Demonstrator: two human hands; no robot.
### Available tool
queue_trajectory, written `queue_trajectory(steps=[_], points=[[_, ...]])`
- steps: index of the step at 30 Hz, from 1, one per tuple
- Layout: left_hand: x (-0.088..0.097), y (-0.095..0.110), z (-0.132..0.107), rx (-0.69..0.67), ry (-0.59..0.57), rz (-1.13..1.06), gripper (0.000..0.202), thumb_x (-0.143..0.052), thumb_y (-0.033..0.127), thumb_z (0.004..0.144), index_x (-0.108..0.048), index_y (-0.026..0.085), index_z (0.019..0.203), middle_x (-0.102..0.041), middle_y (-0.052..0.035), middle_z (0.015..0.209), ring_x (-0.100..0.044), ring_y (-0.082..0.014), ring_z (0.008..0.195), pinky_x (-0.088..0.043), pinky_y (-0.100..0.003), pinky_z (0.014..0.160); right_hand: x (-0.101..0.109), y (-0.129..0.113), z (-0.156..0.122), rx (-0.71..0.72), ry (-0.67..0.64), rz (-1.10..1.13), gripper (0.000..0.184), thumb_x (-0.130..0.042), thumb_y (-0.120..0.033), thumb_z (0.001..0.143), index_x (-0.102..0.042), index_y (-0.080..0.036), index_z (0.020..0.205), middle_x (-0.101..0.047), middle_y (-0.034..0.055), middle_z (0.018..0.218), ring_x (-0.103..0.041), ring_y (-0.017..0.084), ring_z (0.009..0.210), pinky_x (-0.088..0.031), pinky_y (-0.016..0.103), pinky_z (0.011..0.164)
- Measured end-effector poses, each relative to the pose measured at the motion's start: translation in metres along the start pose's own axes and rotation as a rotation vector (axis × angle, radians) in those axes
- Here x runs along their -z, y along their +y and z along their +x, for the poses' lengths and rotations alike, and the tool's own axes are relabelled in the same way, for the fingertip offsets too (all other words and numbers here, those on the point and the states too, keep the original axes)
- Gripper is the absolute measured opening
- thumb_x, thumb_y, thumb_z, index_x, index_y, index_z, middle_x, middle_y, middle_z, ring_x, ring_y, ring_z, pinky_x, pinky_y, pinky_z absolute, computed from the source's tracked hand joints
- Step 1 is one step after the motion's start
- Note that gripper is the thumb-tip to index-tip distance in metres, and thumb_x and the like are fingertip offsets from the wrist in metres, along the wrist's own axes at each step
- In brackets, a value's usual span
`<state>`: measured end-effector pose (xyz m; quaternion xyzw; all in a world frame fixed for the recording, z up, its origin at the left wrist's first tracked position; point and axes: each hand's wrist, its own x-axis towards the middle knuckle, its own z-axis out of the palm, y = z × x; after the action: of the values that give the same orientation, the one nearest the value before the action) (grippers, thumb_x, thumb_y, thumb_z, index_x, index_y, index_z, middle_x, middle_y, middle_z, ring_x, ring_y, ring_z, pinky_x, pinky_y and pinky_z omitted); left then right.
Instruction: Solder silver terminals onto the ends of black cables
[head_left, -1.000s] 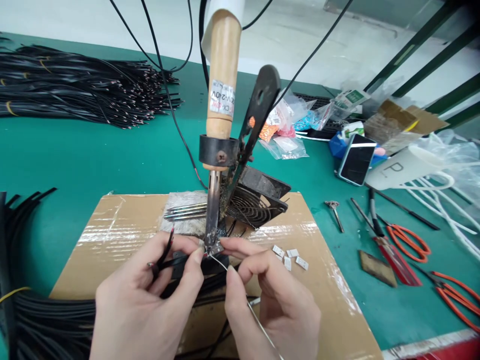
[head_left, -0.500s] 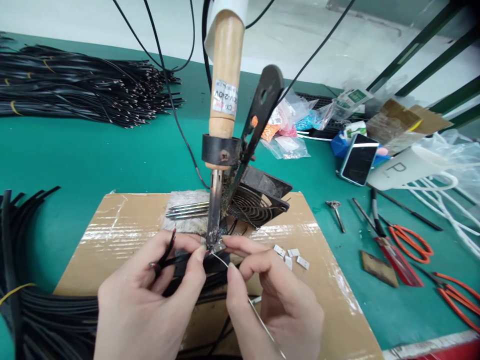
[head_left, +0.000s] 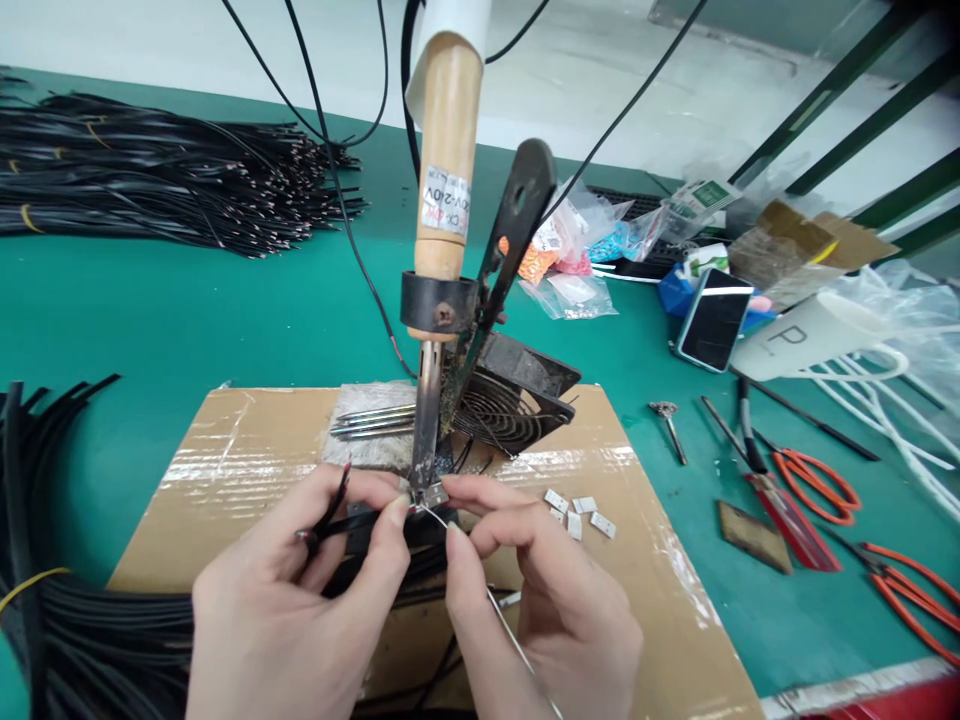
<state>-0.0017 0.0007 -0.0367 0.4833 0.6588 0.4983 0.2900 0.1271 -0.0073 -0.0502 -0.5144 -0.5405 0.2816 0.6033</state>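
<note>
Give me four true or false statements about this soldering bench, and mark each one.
1. The soldering iron is held in a black clamp. True.
2. The left hand holds the solder wire. False: it holds a black cable, and the right hand holds the wire.
3. White pieces lie on the cardboard. True.
4. The phone lies on the cardboard. False: it is on the green mat, off to the right.

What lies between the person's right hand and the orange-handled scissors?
The head view shows several small white pieces lying on a cardboard sheet, then a stretch of green bench mat.
</note>
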Motion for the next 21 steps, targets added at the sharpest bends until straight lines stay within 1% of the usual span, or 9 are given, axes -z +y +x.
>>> queue_trajectory(steps=[3, 6, 7, 11, 15, 18, 21], points=[[-0.0005, 0.0014, 0.0000, -0.015, 0.008, 0.024, 0.008, -0.076, 0.034, 0.078, -0.075, 0.026, 0.078, -0.083, 0.0014, 0.083, -0.081, -0.0127, 0.071, -0.063, -0.010, 0.066, -0.0001, 0.0003, 0.0000, 0.017, 0.002, -0.010, 0.018, -0.068, -0.009, 0.089, -0.064, -0.025, 0.082, -0.082, -0.0077, 0.109, -0.078, 0.006, 0.098, -0.057, 0.013, 0.091], [-0.0033, 0.0049, 0.0016, -0.009, 0.035, -0.002, 0.007, -0.075, 0.033, 0.075, -0.074, 0.026, 0.073, -0.081, 0.0028, 0.077, -0.081, -0.0120, 0.068, -0.062, -0.009, 0.065, 0.0005, 0.0009, -0.0001, 0.033, -0.001, -0.020, 0.018, -0.068, -0.008, 0.089, -0.065, -0.024, 0.082, -0.082, -0.0064, 0.109, -0.078, 0.006, 0.098, -0.057, 0.013, 0.092], [-0.0038, 0.0053, 0.0020, -0.004, 0.027, -0.008, 0.007, -0.075, 0.033, 0.075, -0.074, 0.026, 0.072, -0.081, 0.0029, 0.076, -0.081, -0.0122, 0.069, -0.062, -0.010, 0.066, 0.0007, 0.0011, -0.0001, 0.041, 0.001, -0.023, 0.018, -0.068, -0.008, 0.089, -0.065, -0.024, 0.083, -0.082, -0.0058, 0.108, -0.078, 0.006, 0.097, -0.057, 0.012, 0.092], [-0.0007, 0.0016, 0.0007, -0.010, -0.021, 0.021, 0.008, -0.075, 0.033, 0.080, -0.075, 0.026, 0.077, -0.081, 0.0023, 0.082, -0.082, -0.0134, 0.075, -0.063, -0.011, 0.069, 0.0009, 0.0014, -0.0002, 0.089, 0.013, -0.035, 0.018, -0.068, -0.006, 0.090, -0.067, -0.023, 0.084, -0.082, -0.0031, 0.105, -0.078, 0.007, 0.097, -0.058, 0.014, 0.091], [0.0022, -0.0018, -0.0015, -0.022, -0.028, 0.053, 0.010, -0.075, 0.034, 0.084, -0.074, 0.025, 0.080, -0.082, -0.0004, 0.087, -0.082, -0.0159, 0.078, -0.065, -0.014, 0.067, 0.0009, 0.0019, -0.0013, 0.117, 0.013, -0.061, 0.019, -0.070, -0.005, 0.089, -0.069, -0.023, 0.086, -0.082, -0.0011, 0.105, -0.079, 0.010, 0.096, -0.061, 0.018, 0.090], [0.0013, -0.0017, -0.0017, -0.022, -0.042, 0.063, 0.011, -0.075, 0.034, 0.086, -0.074, 0.025, 0.080, -0.082, 0.0000, 0.087, -0.082, -0.0155, 0.078, -0.065, -0.014, 0.067, 0.0021, 0.0032, -0.0021, 0.131, 0.006, -0.081, 0.019, -0.070, -0.005, 0.088, -0.069, -0.024, 0.088, -0.082, -0.0006, 0.105, -0.080, 0.012, 0.097, -0.063, 0.021, 0.090], [0.0008, -0.0033, -0.0024, -0.024, -0.055, 0.057, 0.009, -0.075, 0.034, 0.086, -0.075, 0.026, 0.081, -0.082, 0.0012, 0.088, -0.082, -0.0146, 0.079, -0.065, -0.013, 0.069, 0.0042, 0.0045, -0.0019, 0.165, -0.001, -0.118, 0.020, -0.071, -0.004, 0.088, -0.069, -0.023, 0.089, -0.082, 0.0000, 0.104, -0.080, 0.012, 0.095, -0.063, 0.020, 0.088]])
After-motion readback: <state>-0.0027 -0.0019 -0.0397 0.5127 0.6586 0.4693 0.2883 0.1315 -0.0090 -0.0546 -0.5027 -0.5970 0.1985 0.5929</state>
